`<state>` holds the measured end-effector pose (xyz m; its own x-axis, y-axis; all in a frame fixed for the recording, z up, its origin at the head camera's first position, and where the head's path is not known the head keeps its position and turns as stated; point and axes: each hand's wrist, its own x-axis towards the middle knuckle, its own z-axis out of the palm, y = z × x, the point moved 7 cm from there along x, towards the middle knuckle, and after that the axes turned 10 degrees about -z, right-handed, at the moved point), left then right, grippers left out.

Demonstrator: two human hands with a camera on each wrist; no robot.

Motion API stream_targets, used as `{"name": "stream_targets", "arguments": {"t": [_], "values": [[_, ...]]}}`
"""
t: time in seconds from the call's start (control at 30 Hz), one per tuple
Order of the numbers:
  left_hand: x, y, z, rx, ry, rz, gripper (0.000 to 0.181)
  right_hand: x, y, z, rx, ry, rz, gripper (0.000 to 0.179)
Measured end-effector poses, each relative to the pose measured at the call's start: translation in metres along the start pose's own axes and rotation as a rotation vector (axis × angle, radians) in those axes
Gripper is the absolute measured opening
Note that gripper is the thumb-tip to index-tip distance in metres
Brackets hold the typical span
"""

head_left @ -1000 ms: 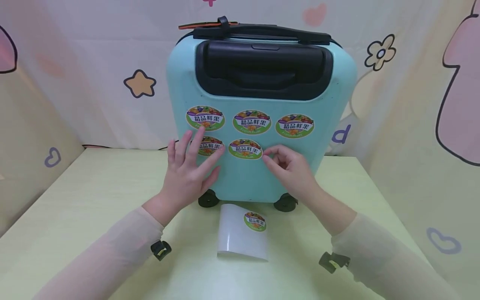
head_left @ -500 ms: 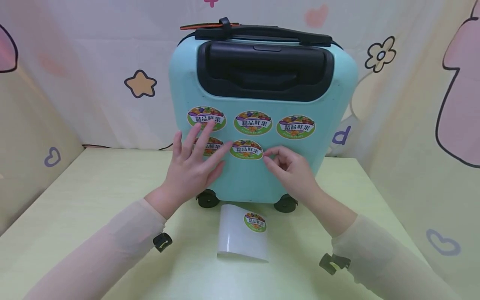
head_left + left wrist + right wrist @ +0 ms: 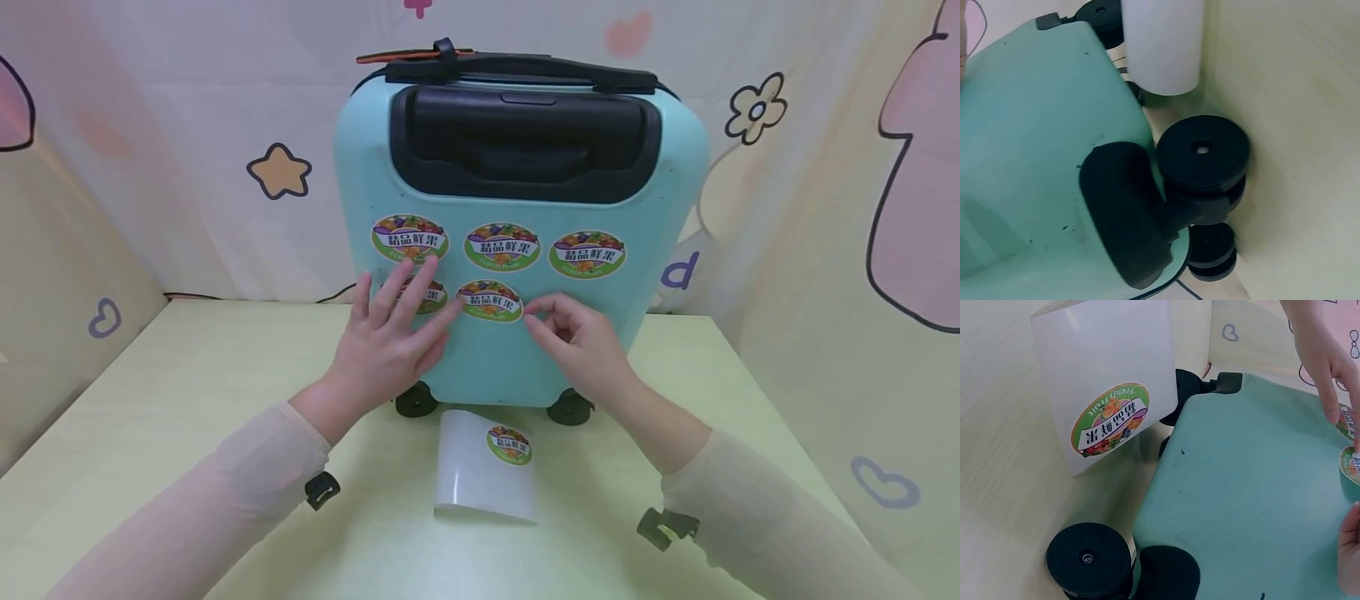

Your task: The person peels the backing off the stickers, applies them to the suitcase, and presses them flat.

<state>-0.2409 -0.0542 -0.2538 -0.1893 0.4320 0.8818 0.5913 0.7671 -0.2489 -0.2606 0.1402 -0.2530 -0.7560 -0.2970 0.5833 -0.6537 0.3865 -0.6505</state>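
A light-blue suitcase [image 3: 495,367] stands upright, its front bearing oval fruit stickers. Three form an upper row, including the upper-left sticker [image 3: 410,238]. Below are a lower-left sticker [image 3: 431,297], partly covered by fingers, and a lower-middle sticker [image 3: 491,302]. My right hand [image 3: 588,346] pinches the lower-middle sticker's right edge between thumb and index finger. My left hand [image 3: 382,350] is spread across the lower left of the suitcase front, its index fingertip at that sticker's left edge. In the right wrist view, the left hand [image 3: 1329,356] reaches in from the top right.
A curled white backing sheet [image 3: 480,483] with one sticker [image 3: 510,446] lies on the table before the suitcase. Black wheels [image 3: 570,407] stick out at the suitcase's base. A patterned cloth [image 3: 202,167] hangs behind, and side panels flank the table [image 3: 225,367].
My left hand has shifted slightly right, its index fingertip now at the lower-middle sticker's left edge. My right hand keeps its pinch at the right edge.
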Motion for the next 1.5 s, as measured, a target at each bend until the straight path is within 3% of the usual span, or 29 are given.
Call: {"name": "stream_targets", "arguments": {"t": [0.23, 0.33, 0.7, 0.8, 1.1, 1.27, 1.5], "values": [[-0.010, 0.007, 0.008, -0.001, -0.068, 0.077, 0.033, -0.001, -0.002, 0.001, -0.003, 0.005, -0.026, 0.012], [-0.011, 0.009, 0.008, -0.015, -0.069, 0.098, 0.032, -0.001, -0.005, 0.002, 0.003, 0.003, -0.040, 0.011], [0.005, 0.001, 0.003, -0.019, -0.019, -0.018, 0.043, -0.002, -0.009, 0.006, 0.009, -0.012, -0.079, 0.009], [0.006, 0.002, 0.004, -0.009, -0.022, -0.011, 0.042, -0.002, -0.009, 0.006, 0.015, -0.008, -0.091, 0.008], [-0.003, 0.015, 0.012, 0.053, -0.068, 0.108, 0.039, -0.001, -0.010, 0.007, 0.011, -0.008, -0.092, 0.008], [0.007, 0.013, 0.007, 0.046, -0.009, 0.086, 0.038, -0.001, -0.009, 0.006, 0.014, -0.005, -0.085, 0.009], [0.021, 0.009, 0.003, 0.055, 0.007, 0.031, 0.038, 0.000, -0.007, 0.006, 0.015, 0.009, -0.084, 0.008]]}}
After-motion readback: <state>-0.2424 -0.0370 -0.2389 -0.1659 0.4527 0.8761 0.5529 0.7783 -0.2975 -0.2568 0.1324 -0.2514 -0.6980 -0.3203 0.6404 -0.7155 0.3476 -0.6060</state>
